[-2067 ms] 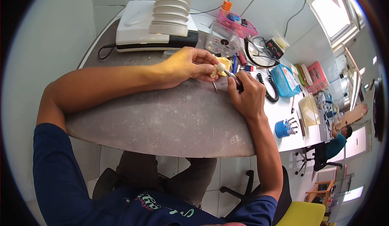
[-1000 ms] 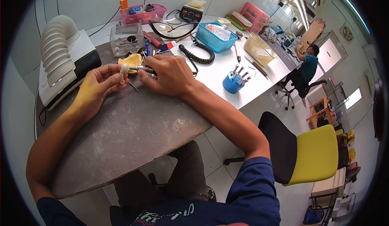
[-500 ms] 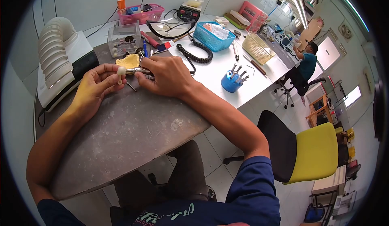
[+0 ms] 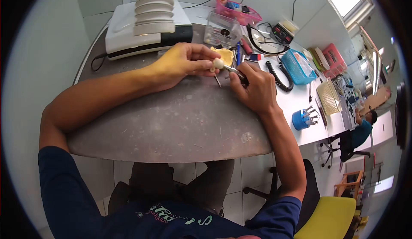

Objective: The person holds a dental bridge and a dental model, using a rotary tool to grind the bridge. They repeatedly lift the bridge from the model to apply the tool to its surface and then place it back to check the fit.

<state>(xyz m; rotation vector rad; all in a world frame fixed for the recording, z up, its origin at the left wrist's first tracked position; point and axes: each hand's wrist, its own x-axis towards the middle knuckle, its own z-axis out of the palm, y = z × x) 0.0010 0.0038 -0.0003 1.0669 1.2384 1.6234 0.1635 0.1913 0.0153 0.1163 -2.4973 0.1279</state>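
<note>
Between the fingertips of my left hand (image 4: pixel 182 65) is a small whitish piece (image 4: pixel 219 63), rounded at the top. My right hand (image 4: pixel 256 84) is closed around a metal handpiece (image 4: pixel 231 69), whose tip meets or nearly meets the piece. Both hands are held over the grey bench top (image 4: pixel 171 119). Just behind the fingers lies a yellowish plaster model (image 4: pixel 224 55), partly hidden by them. A thin metal rod (image 4: pixel 218 81) rests on the bench below the piece.
A white unit (image 4: pixel 122 29) with a ribbed hose (image 4: pixel 154 7) stands back left. Behind are a clear box (image 4: pixel 223 31) and a pink basket (image 4: pixel 236 14). Right: blue basket (image 4: pixel 297 67), blue bur holder (image 4: pixel 301 120), cream basket (image 4: pixel 328 96), yellow chair (image 4: pixel 328 217), and a seated person (image 4: pixel 362 132).
The camera view has turned, so the bench and the things on it appear further right. Both hands still hold the piece and the handpiece close together.
</note>
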